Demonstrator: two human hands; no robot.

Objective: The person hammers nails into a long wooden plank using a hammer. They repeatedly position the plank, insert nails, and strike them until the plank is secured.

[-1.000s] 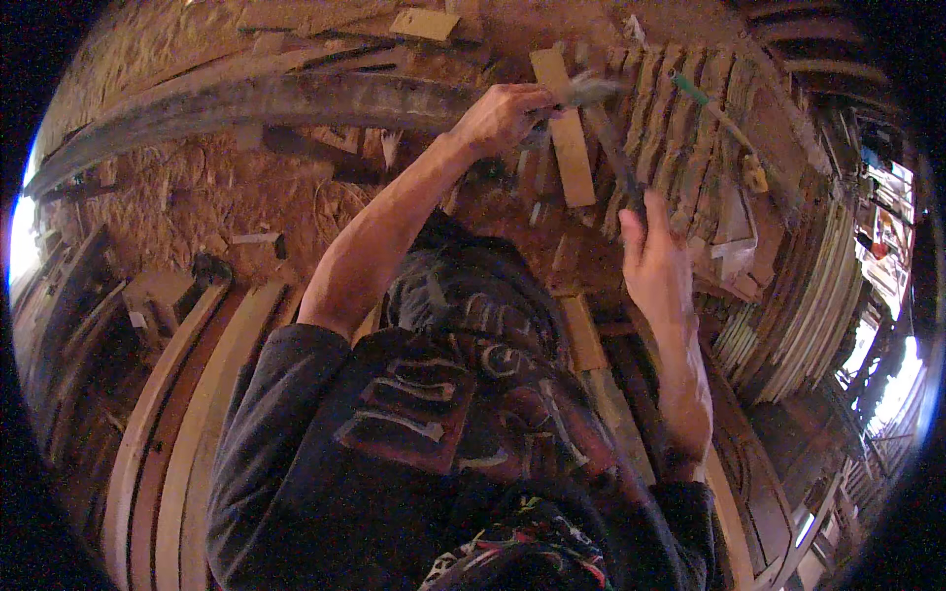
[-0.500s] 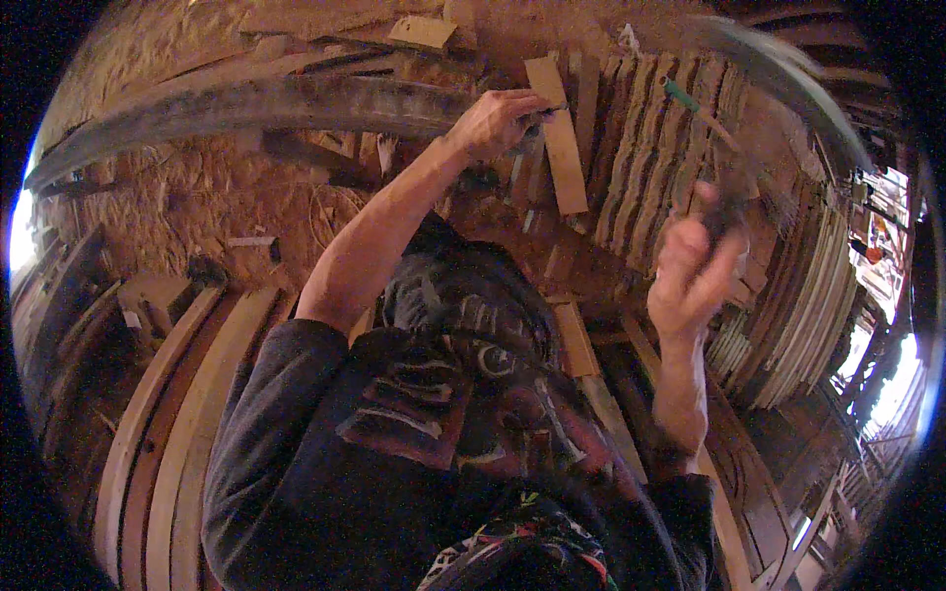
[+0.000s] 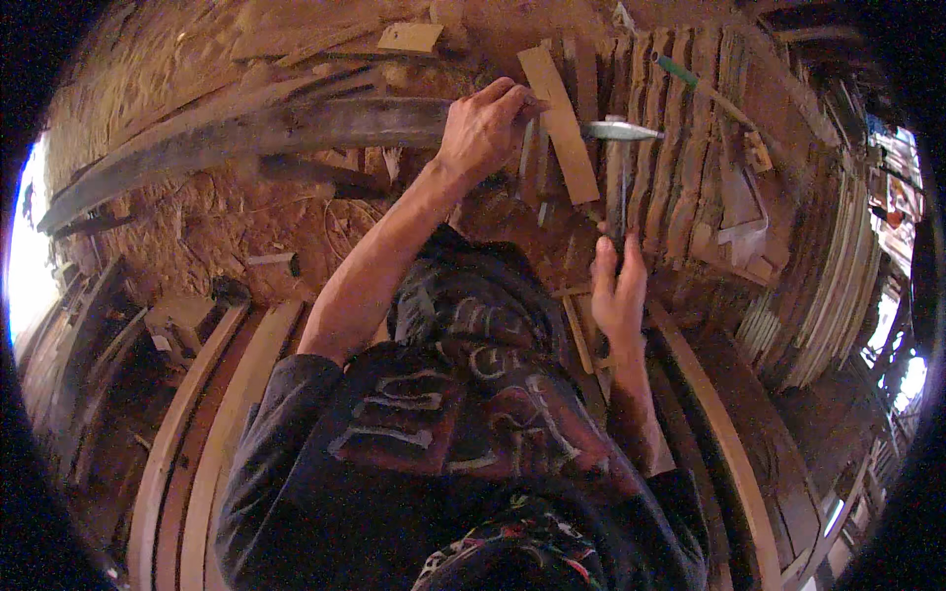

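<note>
My right hand is closed around the handle of a hammer. The hammer's metal head is level, just right of a short flat wooden strip, and I cannot tell whether they touch. At the strip's left edge, my left hand has its fingers pinched together. Whatever is between those fingertips is too small to make out. Below the strip's far end, my left hand covers the end of a long dark curved beam.
Wavy-edged boards lie stacked to the right, with a green-ended stick across them. Further right are thin slats. Long planks flank my body. Wood shavings cover the ground at left, and a wood block lies at the far side.
My right hand and the hammer have come left and inward from a blurred, raised position to beside the strip. My left hand has shifted slightly left, still pinched.
</note>
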